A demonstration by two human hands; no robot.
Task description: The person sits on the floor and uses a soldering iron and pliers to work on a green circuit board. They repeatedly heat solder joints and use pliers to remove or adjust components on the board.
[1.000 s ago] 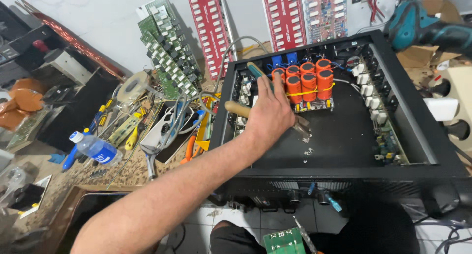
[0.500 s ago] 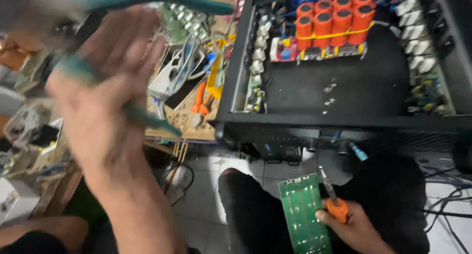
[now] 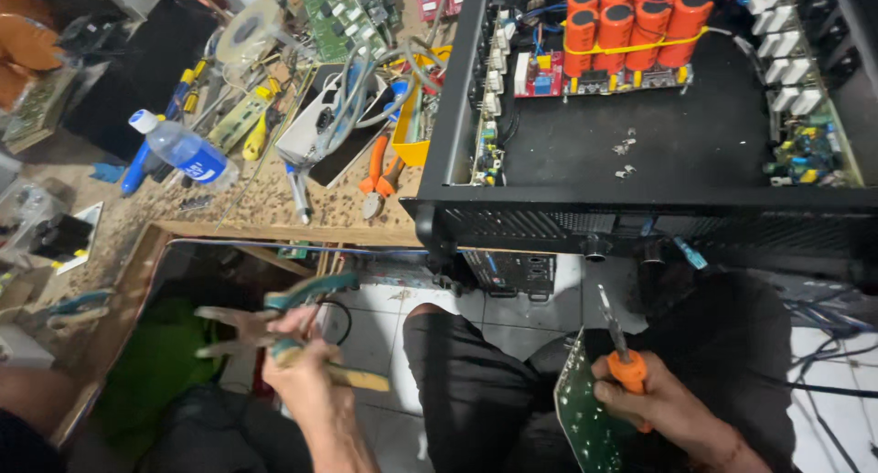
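A cluttered speckled wooden workbench [image 3: 274, 203] stands above a white tiled floor [image 3: 512, 313], evenly lit.

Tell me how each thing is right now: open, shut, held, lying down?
Black metal case: lid off, insides showing.
Orange cylinders: upright, strapped together by a yellow band.
Water bottle: capped, lying on its side.
Orange pliers: lying on the bench, unheld.
Green-handled pliers: held in the left hand.
Orange screwdriver: gripped in the right hand, tip up.
Green circuit board: held on edge by the right hand.
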